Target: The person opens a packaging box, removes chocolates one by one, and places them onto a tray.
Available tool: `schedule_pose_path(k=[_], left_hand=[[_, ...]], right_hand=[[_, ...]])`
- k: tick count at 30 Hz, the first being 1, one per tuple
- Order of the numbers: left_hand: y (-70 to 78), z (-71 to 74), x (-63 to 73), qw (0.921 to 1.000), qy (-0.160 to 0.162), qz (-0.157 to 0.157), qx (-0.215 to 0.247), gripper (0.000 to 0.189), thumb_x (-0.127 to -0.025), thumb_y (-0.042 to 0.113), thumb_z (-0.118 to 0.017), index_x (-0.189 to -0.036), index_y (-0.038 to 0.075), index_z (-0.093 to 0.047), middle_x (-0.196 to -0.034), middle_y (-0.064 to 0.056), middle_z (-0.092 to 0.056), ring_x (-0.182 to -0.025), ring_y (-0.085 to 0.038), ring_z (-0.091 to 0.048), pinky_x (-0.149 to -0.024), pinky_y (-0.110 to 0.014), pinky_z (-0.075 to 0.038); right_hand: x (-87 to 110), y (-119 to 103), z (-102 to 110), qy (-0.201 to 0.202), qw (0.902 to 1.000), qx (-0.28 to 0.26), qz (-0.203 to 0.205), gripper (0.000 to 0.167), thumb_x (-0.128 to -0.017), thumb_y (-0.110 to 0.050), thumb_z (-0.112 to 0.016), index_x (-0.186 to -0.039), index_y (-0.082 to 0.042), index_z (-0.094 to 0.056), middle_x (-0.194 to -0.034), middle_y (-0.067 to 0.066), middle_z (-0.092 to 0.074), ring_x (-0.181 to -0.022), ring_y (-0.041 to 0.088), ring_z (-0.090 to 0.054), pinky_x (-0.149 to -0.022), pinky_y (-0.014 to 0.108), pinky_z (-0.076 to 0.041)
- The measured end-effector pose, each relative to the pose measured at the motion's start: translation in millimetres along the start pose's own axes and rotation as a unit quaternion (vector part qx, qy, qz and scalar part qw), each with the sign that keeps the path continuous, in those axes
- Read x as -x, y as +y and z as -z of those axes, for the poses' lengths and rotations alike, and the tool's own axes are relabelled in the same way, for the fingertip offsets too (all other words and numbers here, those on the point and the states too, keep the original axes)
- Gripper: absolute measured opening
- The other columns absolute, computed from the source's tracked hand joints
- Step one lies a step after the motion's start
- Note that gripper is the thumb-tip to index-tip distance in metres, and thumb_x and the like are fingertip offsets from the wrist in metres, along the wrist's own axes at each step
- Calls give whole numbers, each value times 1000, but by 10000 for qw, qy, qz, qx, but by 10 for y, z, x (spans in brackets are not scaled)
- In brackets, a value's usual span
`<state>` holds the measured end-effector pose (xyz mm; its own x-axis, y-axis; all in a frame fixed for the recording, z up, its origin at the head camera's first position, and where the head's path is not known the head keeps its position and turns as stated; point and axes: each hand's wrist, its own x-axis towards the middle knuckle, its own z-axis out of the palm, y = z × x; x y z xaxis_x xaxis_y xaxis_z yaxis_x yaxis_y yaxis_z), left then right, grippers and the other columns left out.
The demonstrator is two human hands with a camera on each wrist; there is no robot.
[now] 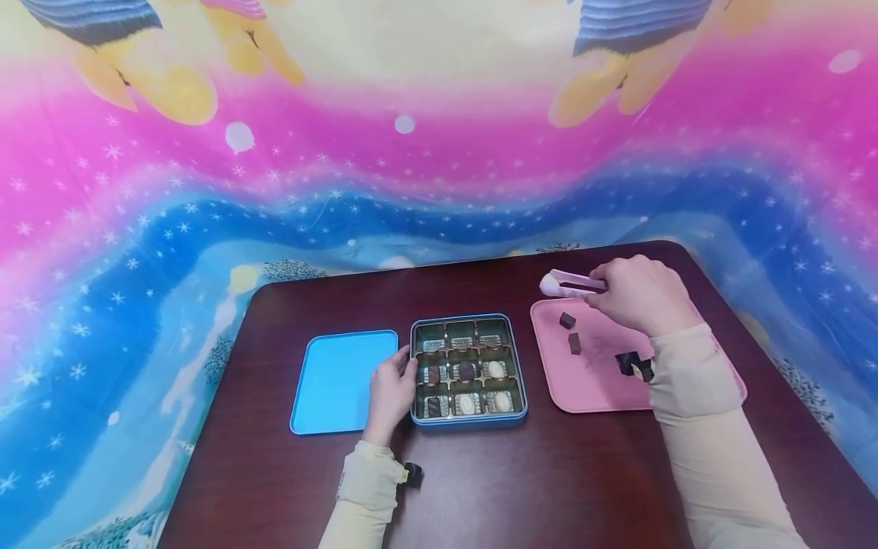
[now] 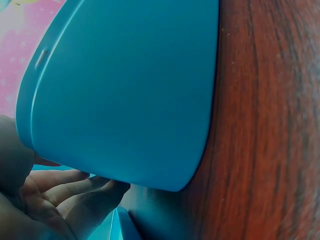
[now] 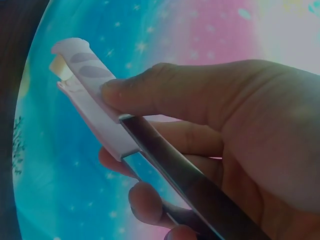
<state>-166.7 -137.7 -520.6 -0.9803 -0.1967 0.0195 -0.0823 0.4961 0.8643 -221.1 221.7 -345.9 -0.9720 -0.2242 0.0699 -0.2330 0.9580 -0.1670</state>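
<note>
My right hand (image 1: 641,293) holds pink-tipped tongs (image 3: 95,85) above the back of the pink tray (image 1: 597,393). A cream-coloured piece (image 3: 60,67) sits between the tongs' tips. Two dark brown chocolates (image 1: 575,343) lie on the tray. Mid-table stands a blue tin (image 1: 469,424) with a gold divided insert; brown, dark and white chocolates (image 1: 466,370) fill its middle and front rows. My left hand (image 1: 391,389) touches the tin's left side, fingertips along the outer wall (image 2: 125,100) and thumb by the rim.
A flat light-blue lid (image 1: 339,381) lies left of the tin, partly behind my left hand. All of it rests on a dark red-brown wooden table (image 1: 494,488). A patterned cloth (image 1: 411,168) hangs round the table's back and sides.
</note>
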Motion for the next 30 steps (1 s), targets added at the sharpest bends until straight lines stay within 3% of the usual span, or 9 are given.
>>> schedule_pose_path(k=[16, 24, 30], left_hand=[[-22, -11, -12, 10000, 4, -72, -54, 42, -103, 16, -58, -139, -6, -57, -132, -25, -63, -120, -34, -64, -97, -46, -55], [-6, 0, -17, 10000, -12, 13, -23, 43, -103, 17, -58, -140, -5, -56, -132, -24, -63, -120, -33, -64, -97, -46, -55], [-13, -12, -17, 10000, -48, 2, -9, 43, -103, 17, -58, -140, -6, -56, -134, -24, -62, -121, -33, -63, -98, -46, -54]], right_hand=[[36, 366, -163, 31, 9988, -188, -458, 28, -88, -32, -69, -106, -13, -79, -82, 9, -70, -68, 31, -59, -51, 48, -45], [94, 549, -250, -121, 9980, -196, -596, 33, -89, -35, -71, -109, -10, -78, -88, 15, -72, -69, 35, -60, -52, 51, -47], [138, 660, -381, -421, 9947, -192, -913, 31, -87, -35, -72, -103, -9, -78, -83, 15, -71, -67, 35, -60, -49, 49, -47]])
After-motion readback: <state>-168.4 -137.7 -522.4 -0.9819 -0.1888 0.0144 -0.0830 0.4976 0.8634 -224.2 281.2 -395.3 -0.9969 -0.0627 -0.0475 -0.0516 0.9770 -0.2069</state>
